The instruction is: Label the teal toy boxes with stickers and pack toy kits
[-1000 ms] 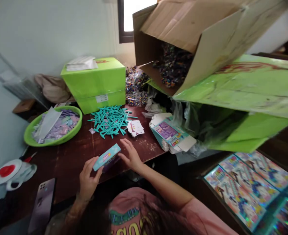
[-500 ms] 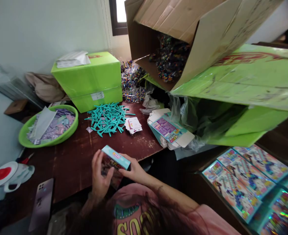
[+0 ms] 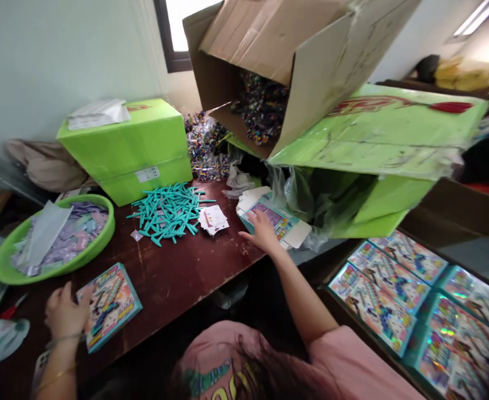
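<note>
At the table's left front, a closed printed box (image 3: 109, 305) with teal edges lies flat, picture side up. My left hand (image 3: 67, 314) is at its left edge, fingers apart, with the thumb side touching the box. My right hand (image 3: 263, 230) reaches out over a stack of flattened printed cartons (image 3: 292, 225); its fingers are spread and nothing is in them. Whether its fingertips touch the top carton I cannot tell. Left of that stack lie white printed cards (image 3: 213, 220) and a heap of teal plastic T-shaped sticks (image 3: 167, 211).
A green basin (image 3: 111, 225) of small purple packets stands left, near a lidded mug (image 3: 3, 341) and a phone (image 3: 40, 369). Behind are a green carton (image 3: 127, 150) and bags of beads (image 3: 206, 144). A tipped cardboard box (image 3: 323, 61) overhangs the right; finished boxes (image 3: 377, 300) fill a carton below.
The box held in both hands now lies on the table at the left by my left hand. My right hand has let go and moved to the flattened cartons. The view has shifted right.
</note>
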`<state>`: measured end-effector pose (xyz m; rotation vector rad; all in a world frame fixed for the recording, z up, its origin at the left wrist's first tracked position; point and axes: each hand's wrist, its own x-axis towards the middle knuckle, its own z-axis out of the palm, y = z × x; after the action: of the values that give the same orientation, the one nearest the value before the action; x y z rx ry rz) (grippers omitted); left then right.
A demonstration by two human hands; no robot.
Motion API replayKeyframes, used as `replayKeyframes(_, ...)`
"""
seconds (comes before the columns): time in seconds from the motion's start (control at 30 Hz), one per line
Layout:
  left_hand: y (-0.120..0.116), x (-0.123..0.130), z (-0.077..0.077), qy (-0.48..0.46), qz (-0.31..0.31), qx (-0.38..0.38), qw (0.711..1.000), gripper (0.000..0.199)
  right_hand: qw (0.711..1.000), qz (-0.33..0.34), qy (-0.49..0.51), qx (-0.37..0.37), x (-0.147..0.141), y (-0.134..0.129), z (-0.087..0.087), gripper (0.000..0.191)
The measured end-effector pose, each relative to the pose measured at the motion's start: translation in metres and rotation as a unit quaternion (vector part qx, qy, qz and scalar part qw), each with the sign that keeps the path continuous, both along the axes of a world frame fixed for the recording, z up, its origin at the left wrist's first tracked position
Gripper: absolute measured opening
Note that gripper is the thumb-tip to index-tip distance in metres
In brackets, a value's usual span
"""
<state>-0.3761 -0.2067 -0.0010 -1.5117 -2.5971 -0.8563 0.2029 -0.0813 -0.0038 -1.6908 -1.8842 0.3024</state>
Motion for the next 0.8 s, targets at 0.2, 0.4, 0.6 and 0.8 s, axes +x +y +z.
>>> replayKeyframes(0.2,0.008,0.154,-0.027,-0.092,-0.286,0.047,0.953,0.038,0.982,-0.046,-0.18,-0.045,0.084,0.001,-0.043,0.043)
replayKeyframes(0.4,0.01,0.303,-0.042,-0.251,-0.454,-0.054,0.853,0.034,0.97,-0.128,-0.205,0.019,0.049,0.005,-0.045,0.062)
replayKeyframes(0.6,0.006,0.317,-0.034,-0.302,-0.479,-0.083,0.82,0.032,0.975,-0.114,-0.19,-0.008,0.033,0.029,-0.013,0.034)
replayKeyframes(0.8,0.002,0.316,-0.019,-0.452,-0.427,-0.03,0.783,0.06,0.989,-0.009,-0.106,0.1,-0.04,-0.048,0.031,0.035)
